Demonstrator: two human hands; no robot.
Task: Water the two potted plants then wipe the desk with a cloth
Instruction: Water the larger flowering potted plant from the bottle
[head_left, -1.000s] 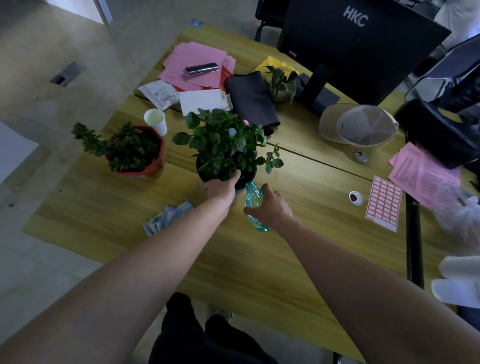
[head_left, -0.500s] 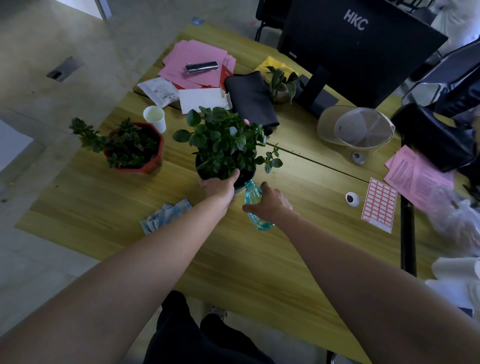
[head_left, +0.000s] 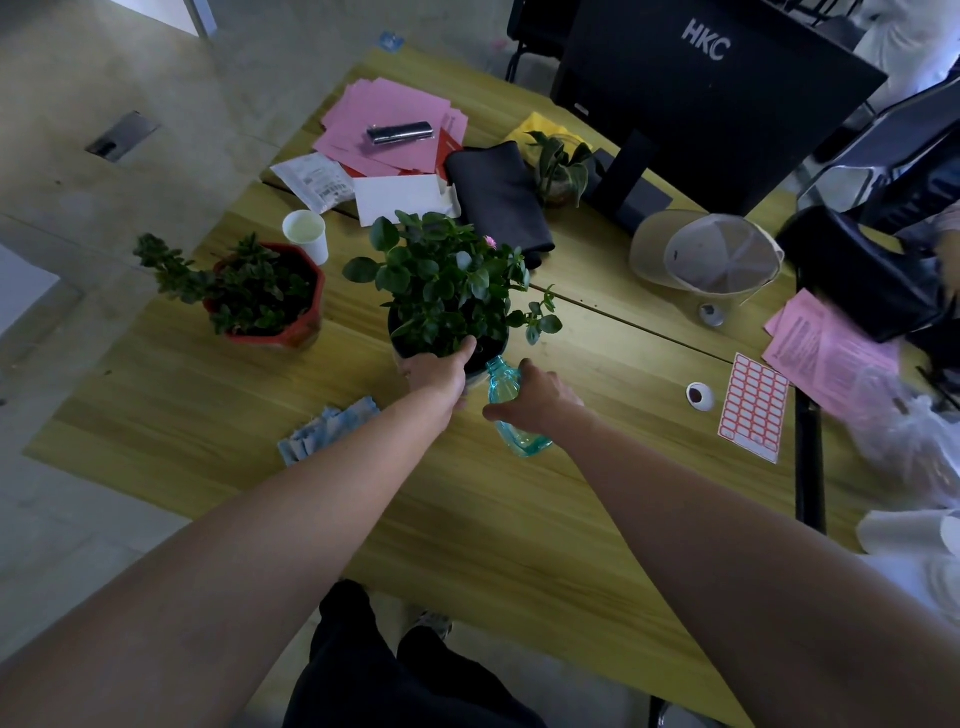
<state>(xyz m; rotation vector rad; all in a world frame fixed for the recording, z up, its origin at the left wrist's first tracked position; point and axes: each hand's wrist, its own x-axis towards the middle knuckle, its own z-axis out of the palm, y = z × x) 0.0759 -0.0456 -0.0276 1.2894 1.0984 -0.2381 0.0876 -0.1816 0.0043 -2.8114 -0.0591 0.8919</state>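
A leafy plant in a black pot (head_left: 447, 291) stands mid-desk. My left hand (head_left: 436, 374) grips the pot's near rim, thumb among the leaves. My right hand (head_left: 535, 400) holds a clear teal water bottle (head_left: 511, 410), tilted with its neck against the pot's near edge. A second plant in a red pot (head_left: 260, 296) stands to the left, apart from both hands. A blue-and-white cloth (head_left: 327, 428) lies crumpled on the wooden desk (head_left: 493, 519), left of my left forearm.
A white paper cup (head_left: 306, 234) sits behind the red pot. Pink papers (head_left: 384, 130), a dark pouch (head_left: 498, 197), a small plant (head_left: 561, 166) and a black monitor (head_left: 701, 98) fill the back. A cap (head_left: 711, 254), sticker sheet (head_left: 753, 405) and small cap-like disc (head_left: 700, 396) lie right.
Both hands stay at the black pot with the bottle tilted at its edge. Only my viewpoint has drifted slightly.
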